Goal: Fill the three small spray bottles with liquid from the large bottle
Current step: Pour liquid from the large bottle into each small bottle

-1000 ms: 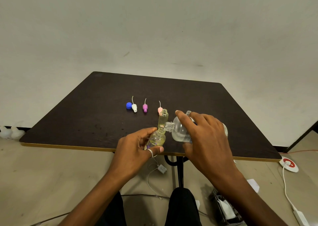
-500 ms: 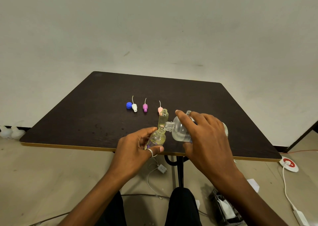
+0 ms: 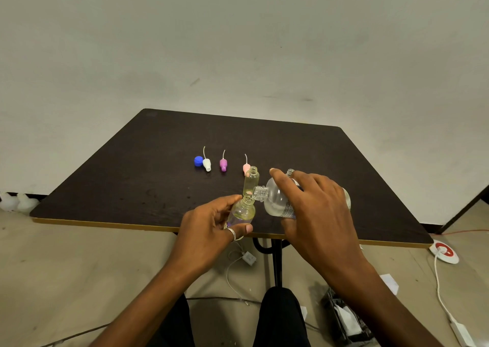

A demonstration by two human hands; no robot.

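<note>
Dark desk [image 3: 132, 182] by a pale wall. Near its front edge, fingers of the right hand [image 3: 317, 209] grip the clear large bottle [image 3: 276, 200]. It is tipped neck-to-mouth at a yellowish small bottle [image 3: 244, 210], gripped by fingers of the left hand [image 3: 209, 230]. Two more small bottles [image 3: 251, 182] [image 3: 290, 172] are just behind. Mid-desk lie three spray heads [image 3: 207, 164] [image 3: 223, 164] [image 3: 246, 167] and one blue cap [image 3: 198, 160].

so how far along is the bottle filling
Done: one small bottle looks filled, yellowish. In hand: the left hand holds a second bottle while the right hand tips the large bottle into it. Left: a third bottle, mostly hidden; spray tops lie loose.
</note>
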